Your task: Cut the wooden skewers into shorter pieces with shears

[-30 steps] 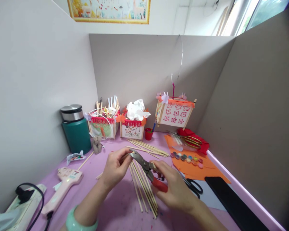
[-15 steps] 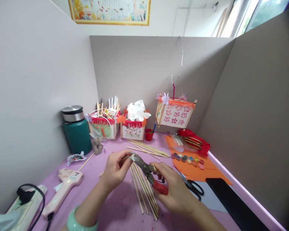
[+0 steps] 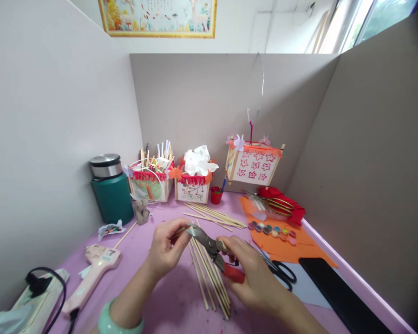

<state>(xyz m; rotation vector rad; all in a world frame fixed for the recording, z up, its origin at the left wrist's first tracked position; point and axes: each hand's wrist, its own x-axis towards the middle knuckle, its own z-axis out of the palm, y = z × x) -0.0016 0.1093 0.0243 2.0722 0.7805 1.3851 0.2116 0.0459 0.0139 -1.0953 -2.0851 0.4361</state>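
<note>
My right hand (image 3: pixel 252 273) is wrapped round the red handle of a pair of pruning shears (image 3: pixel 209 243). Their metal jaws point up and left, reaching the fingertips of my left hand (image 3: pixel 169 246). That hand pinches a thin wooden stick (image 3: pixel 177 234), mostly hidden by the fingers, with its end at the blades. Whether the jaws are fully closed on it I cannot make out. Below the shears a fan of several wooden sticks (image 3: pixel 211 278) lies on the purple table (image 3: pixel 174 301).
More sticks (image 3: pixel 214 215) lie farther back, before two decorated paper boxes (image 3: pixel 193 190). A glue gun (image 3: pixel 94 278) and green flask (image 3: pixel 111 195) stand left. Black scissors (image 3: pixel 282 271), a black phone-like slab (image 3: pixel 337 292), paint pots (image 3: pixel 273 231) and a hanging lantern (image 3: pixel 254 164) are right.
Both hands and the shears stay almost in place. The stick's tail, which showed left of my left hand, is no longer visible there. The view has shifted slightly.
</note>
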